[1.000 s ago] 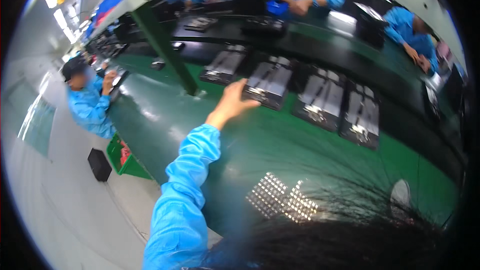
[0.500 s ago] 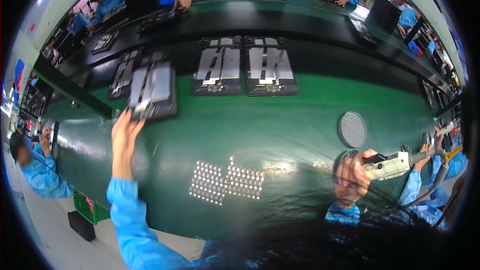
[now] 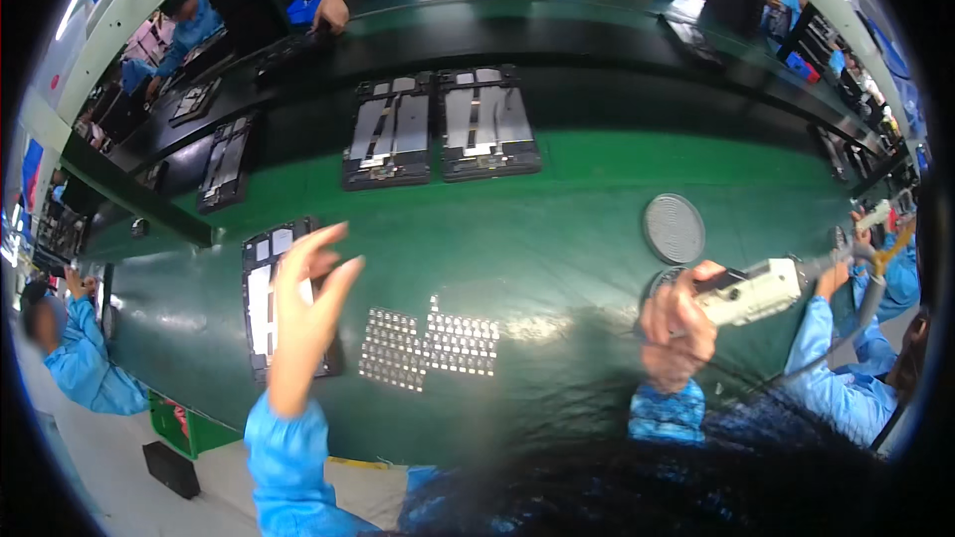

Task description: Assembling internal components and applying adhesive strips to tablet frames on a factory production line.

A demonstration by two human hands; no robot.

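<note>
My left hand [image 3: 308, 303] is raised with fingers apart, over an opened tablet [image 3: 261, 308]; it covers part of the tablet and holds nothing. The tablet lies on the green bench with its inner side up, showing silvery battery panels in a black frame. To the right, my right hand [image 3: 678, 330] grips a cream power screwdriver [image 3: 754, 293] with a black lever and a grey hose. Its tip is hidden by the hand. A round grey ridged dish [image 3: 673, 229] lies just beyond, and a second dish [image 3: 665, 280] is partly covered by my right hand.
Two sheets of small square pieces [image 3: 393, 348] [image 3: 463, 343] lie on the bench between my hands. Farther back are opened tablets [image 3: 388, 134] [image 3: 487, 124] and another tablet [image 3: 225, 161] near a metal post [image 3: 139, 189]. Co-workers in blue sleeves sit opposite and at both sides.
The tablet carried by my left hand has come nearer and now lies on the bench. That hand has let go and moved right, over it. My right hand still holds the screwdriver.
</note>
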